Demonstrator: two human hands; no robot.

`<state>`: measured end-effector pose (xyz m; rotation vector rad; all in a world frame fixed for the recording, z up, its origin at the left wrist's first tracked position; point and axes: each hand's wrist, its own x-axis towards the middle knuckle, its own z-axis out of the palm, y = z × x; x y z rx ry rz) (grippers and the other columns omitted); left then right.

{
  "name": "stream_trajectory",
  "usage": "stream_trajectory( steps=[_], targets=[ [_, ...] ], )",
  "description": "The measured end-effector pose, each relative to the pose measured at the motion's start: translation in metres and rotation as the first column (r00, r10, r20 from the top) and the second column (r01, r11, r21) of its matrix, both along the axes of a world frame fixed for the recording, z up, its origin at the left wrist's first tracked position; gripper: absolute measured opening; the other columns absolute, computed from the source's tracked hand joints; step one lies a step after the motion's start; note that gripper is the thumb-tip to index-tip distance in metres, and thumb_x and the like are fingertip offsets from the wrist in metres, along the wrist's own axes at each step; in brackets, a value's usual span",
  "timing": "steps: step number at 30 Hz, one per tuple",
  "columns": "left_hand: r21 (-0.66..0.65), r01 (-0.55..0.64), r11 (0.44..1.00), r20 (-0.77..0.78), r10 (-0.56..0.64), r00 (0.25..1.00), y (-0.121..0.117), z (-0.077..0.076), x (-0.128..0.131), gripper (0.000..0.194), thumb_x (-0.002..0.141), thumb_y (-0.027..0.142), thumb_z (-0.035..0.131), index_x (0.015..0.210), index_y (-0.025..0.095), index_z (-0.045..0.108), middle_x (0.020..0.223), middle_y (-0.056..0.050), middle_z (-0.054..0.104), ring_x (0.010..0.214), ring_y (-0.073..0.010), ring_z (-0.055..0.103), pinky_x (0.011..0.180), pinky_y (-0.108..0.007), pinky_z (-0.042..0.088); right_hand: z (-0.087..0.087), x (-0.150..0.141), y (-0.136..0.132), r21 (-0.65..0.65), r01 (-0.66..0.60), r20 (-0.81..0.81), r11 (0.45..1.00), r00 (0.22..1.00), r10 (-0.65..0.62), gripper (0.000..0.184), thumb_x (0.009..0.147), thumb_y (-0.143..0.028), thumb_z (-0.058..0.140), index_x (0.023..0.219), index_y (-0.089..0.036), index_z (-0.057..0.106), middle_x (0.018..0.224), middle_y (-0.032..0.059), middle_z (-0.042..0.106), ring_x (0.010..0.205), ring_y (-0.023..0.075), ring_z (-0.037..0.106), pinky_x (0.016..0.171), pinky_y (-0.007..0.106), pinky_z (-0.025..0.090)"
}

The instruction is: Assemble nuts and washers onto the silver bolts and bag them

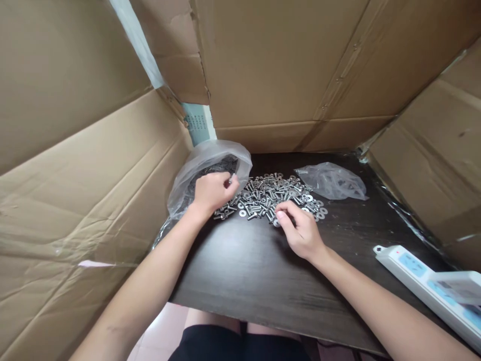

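My left hand is closed, its fingers curled, in front of the mouth of a large clear plastic bag. What it holds, if anything, I cannot make out. Dark contents show inside that bag. A loose pile of metal bolts and washers spreads over the dark table between my hands. At the pile's near right edge, my right hand has thumb and fingers drawn together in a pinch. Whatever is between those fingertips is too small or hidden to name. Flat washers lie just beyond the right hand.
A second, crumpled clear bag lies right of the pile on the dark table. A white power strip sits at the right. Cardboard walls enclose the back and both sides. The table's front edge runs above my lap.
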<state>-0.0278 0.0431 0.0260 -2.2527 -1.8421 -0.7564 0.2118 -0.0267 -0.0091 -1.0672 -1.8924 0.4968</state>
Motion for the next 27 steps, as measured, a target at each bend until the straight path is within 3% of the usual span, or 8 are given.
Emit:
stream_trajectory(
  steps=[4, 11, 14, 17, 19, 21, 24, 27],
  targets=[
    [-0.073, -0.123, 0.99, -0.041, 0.12, 0.992, 0.01, -0.001, -0.012, 0.028, 0.094, 0.04, 0.052, 0.084, 0.021, 0.069, 0.093, -0.008, 0.074, 0.082, -0.0251, 0.067, 0.06, -0.03, 0.036, -0.004, -0.002, 0.001, -0.034, 0.049, 0.025, 0.998, 0.999, -0.048, 0.014, 0.097, -0.026, 0.052, 0.085, -0.021, 0.056, 0.066, -0.0022, 0.057, 0.056, 0.0136, 0.051, 0.056, 0.027, 0.039],
    [-0.029, -0.074, 0.997, -0.028, 0.073, 0.997, 0.015, -0.011, -0.019, 0.02, 0.09, 0.033, 0.058, 0.097, 0.022, 0.073, 0.097, -0.009, 0.073, 0.086, -0.0272, 0.068, 0.061, -0.031, 0.04, -0.007, -0.003, 0.004, 0.015, 0.033, 0.223, 0.999, 0.974, -0.035, 0.006, 0.087, -0.016, 0.055, 0.084, -0.021, 0.058, 0.075, 0.0014, 0.057, 0.07, 0.0179, 0.054, 0.066, 0.03, 0.042],
    [0.075, 0.028, 0.997, 0.081, -0.034, 0.996, 0.01, -0.009, -0.011, 0.024, 0.09, 0.026, 0.056, 0.109, 0.02, 0.069, 0.089, -0.006, 0.072, 0.079, -0.0219, 0.066, 0.065, -0.029, 0.044, -0.008, -0.003, 0.005, 0.051, -0.011, 0.288, 0.999, 0.958, -0.004, 0.009, 0.086, -0.012, 0.056, 0.083, -0.02, 0.06, 0.08, 0.0041, 0.061, 0.077, 0.0205, 0.054, 0.071, 0.033, 0.043],
    [0.174, 0.257, 0.95, 0.089, -0.275, 0.957, -0.002, -0.004, 0.003, 0.021, 0.094, 0.027, 0.051, 0.101, 0.018, 0.069, 0.08, -0.004, 0.068, 0.074, -0.0177, 0.064, 0.068, -0.027, 0.045, -0.01, -0.001, 0.008, 0.061, -0.038, 0.34, 0.997, 0.94, 0.015, 0.017, 0.087, -0.005, 0.053, 0.085, -0.02, 0.062, 0.086, 0.0058, 0.065, 0.083, 0.0222, 0.056, 0.076, 0.035, 0.045],
    [0.083, 0.483, 0.872, 0.017, -0.486, 0.874, -0.009, -0.001, 0.011, 0.02, 0.094, 0.026, 0.051, 0.095, 0.019, 0.07, 0.08, -0.003, 0.07, 0.07, -0.0155, 0.063, 0.067, -0.026, 0.045, -0.012, 0.001, 0.01, 0.073, -0.017, 0.378, 0.997, 0.926, -0.012, 0.021, 0.086, -0.002, 0.051, 0.086, -0.02, 0.064, 0.089, 0.0068, 0.065, 0.086, 0.0237, 0.056, 0.078, 0.037, 0.045],
    [-0.035, 0.557, 0.829, -0.028, -0.558, 0.829, -0.014, 0.004, 0.015, 0.016, 0.09, 0.025, 0.056, 0.09, 0.02, 0.072, 0.079, -0.002, 0.072, 0.068, -0.0159, 0.064, 0.063, -0.026, 0.043, -0.012, 0.001, 0.01, 0.114, 0.005, 0.408, 0.993, 0.912, -0.051, 0.024, 0.086, -0.002, 0.051, 0.09, -0.019, 0.067, 0.092, 0.0087, 0.065, 0.089, 0.0257, 0.055, 0.078, 0.039, 0.046],
    [-0.226, 0.533, 0.815, -0.066, -0.559, 0.827, -0.016, 0.013, 0.013, 0.014, 0.086, 0.024, 0.063, 0.085, 0.023, 0.076, 0.079, -0.002, 0.075, 0.071, -0.0178, 0.067, 0.062, -0.026, 0.042, -0.011, -0.002, 0.006, 0.178, -0.065, 0.439, 0.982, 0.898, -0.02, 0.033, 0.088, -0.003, 0.05, 0.111, -0.018, 0.069, 0.111, 0.0123, 0.068, 0.103, 0.0295, 0.055, 0.087, 0.045, 0.046],
    [-0.369, 0.39, 0.844, -0.155, -0.469, 0.869, -0.017, 0.02, 0.009, 0.013, 0.084, 0.029, 0.068, 0.082, 0.028, 0.081, 0.071, -0.002, 0.075, 0.066, -0.021, 0.068, 0.059, -0.028, 0.042, -0.009, -0.008, 0.0, 0.159, -0.204, 0.514, 0.966, 0.853, 0.095, 0.045, 0.092, -0.006, 0.05, 0.133, -0.018, 0.062, 0.134, 0.0129, 0.066, 0.123, 0.0332, 0.05, 0.1, 0.053, 0.04]
  ],
)
